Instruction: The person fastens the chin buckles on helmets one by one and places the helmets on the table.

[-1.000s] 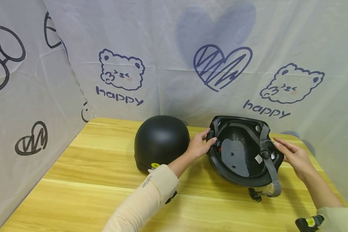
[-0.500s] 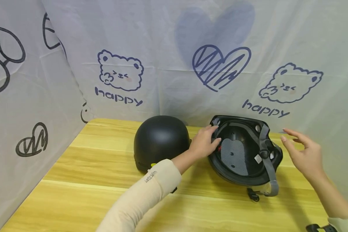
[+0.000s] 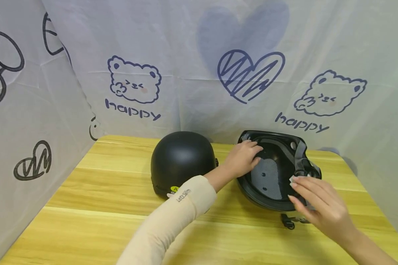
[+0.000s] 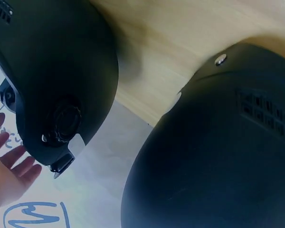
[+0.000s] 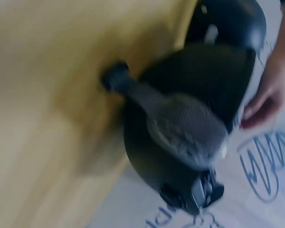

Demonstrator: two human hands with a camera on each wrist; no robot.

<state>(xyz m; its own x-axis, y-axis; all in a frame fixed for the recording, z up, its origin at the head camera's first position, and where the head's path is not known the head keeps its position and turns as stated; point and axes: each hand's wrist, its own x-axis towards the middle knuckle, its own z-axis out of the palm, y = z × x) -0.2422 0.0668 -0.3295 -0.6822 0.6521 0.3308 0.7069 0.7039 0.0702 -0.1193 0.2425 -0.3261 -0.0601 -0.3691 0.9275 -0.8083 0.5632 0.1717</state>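
White fabric backdrop printed with blue bears and hearts hangs along the far side. Yellow wood-grain table in front of it. On its right part: matte black hard-shell helmet with a grey mesh liner, opening toward the near side. Just left of it: smooth matte black domed helmet, crown up. Cream fabric sleeve crosses the near side of the domed one. Right hand: fingers straight, thumb apart, before the lined helmet's right edge; contact unclear. Left hand: fingers loosely spread at its left rim; contact unclear. Grey webbing strap inside right. Black plastic buckle below the near rim. Oval yellow sticker, domed helmet's near edge.
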